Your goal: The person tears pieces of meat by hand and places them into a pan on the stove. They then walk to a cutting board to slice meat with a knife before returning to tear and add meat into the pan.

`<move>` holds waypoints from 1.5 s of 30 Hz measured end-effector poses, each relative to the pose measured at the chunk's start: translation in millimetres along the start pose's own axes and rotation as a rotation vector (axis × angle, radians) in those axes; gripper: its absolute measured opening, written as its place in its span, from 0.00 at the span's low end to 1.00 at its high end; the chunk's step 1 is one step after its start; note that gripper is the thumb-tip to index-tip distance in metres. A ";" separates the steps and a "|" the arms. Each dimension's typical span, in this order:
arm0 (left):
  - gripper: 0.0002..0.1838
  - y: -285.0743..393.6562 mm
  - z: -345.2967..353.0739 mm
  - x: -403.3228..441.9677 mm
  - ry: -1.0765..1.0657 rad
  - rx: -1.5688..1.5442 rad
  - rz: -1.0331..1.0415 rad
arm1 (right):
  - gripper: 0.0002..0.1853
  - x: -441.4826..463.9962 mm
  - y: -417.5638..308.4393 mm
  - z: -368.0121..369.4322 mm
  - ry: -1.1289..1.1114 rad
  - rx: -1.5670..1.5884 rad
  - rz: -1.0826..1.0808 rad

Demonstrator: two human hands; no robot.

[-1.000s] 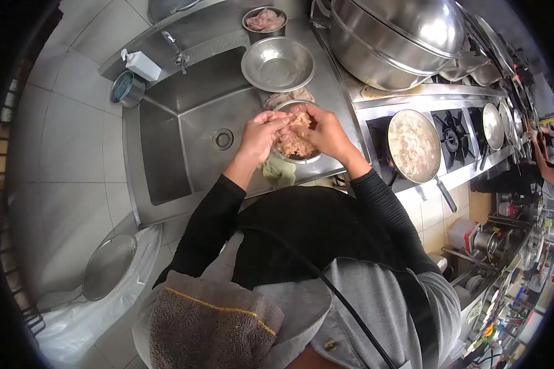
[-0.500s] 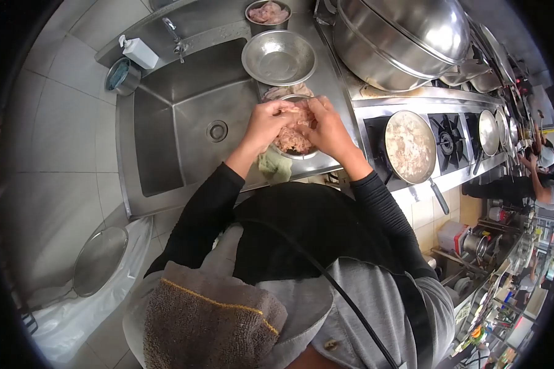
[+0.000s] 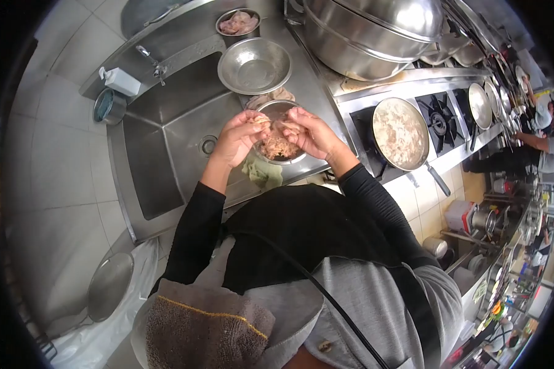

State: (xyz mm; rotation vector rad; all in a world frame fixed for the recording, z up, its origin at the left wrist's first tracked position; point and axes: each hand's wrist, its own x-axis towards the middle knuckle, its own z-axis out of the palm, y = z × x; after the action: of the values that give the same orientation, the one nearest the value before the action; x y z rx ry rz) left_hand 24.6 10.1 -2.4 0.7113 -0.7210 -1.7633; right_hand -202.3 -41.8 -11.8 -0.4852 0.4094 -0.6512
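Note:
Raw pinkish meat (image 3: 279, 147) lies in a round metal bowl (image 3: 283, 162) on the steel counter in front of me. Above its left rim, my left hand (image 3: 240, 136) is closed, pinching a small pale piece of meat (image 3: 261, 119) between thumb and fingers. My right hand (image 3: 316, 134), over the right side of the bowl, has its fingers closed on another bit of meat (image 3: 294, 128). The hands are a little apart. More pale meat (image 3: 274, 97) lies just behind the bowl. A green cloth (image 3: 261, 173) rests against the near left of the bowl.
Left is a deep sink (image 3: 166, 141). A wide metal basin (image 3: 254, 67) and a pot of meat (image 3: 239, 24) stand behind. To the right are a large steamer pot (image 3: 369, 40) and a frying pan (image 3: 401, 134) of pale food on the stove. Other people (image 3: 545, 141) stand far right.
My hands have drawn apart and lifted, now each pinching a piece of meat above the bowl. The camera view has shifted and tilted, so the scene sits slightly differently.

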 end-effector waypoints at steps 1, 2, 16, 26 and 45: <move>0.11 1.6 0.0 -1.9 0.045 -0.020 0.025 | 0.05 3.4 2.4 -0.9 0.023 -0.017 0.006; 0.09 -0.6 1.6 0.8 0.068 -0.046 0.040 | 0.05 4.9 3.6 -4.0 0.064 -0.039 -0.005; 0.10 11.2 -36.1 -24.5 0.392 -0.068 0.053 | 0.07 -124.2 -16.4 -53.6 0.316 0.190 -0.305; 0.16 -13.6 -28.8 -8.8 0.556 0.269 0.068 | 0.34 -162.2 -111.1 -204.4 1.246 -1.381 -0.062; 0.10 -22.8 -39.9 -21.1 0.554 0.368 -0.132 | 0.10 -62.2 -129.3 -83.9 0.599 -1.317 -0.469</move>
State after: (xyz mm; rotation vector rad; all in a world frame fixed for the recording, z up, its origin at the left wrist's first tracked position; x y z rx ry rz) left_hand 46.8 31.1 -42.7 1.4552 -0.6239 -1.4518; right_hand -350.5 -115.3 3.6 -1.6837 1.3340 -0.9260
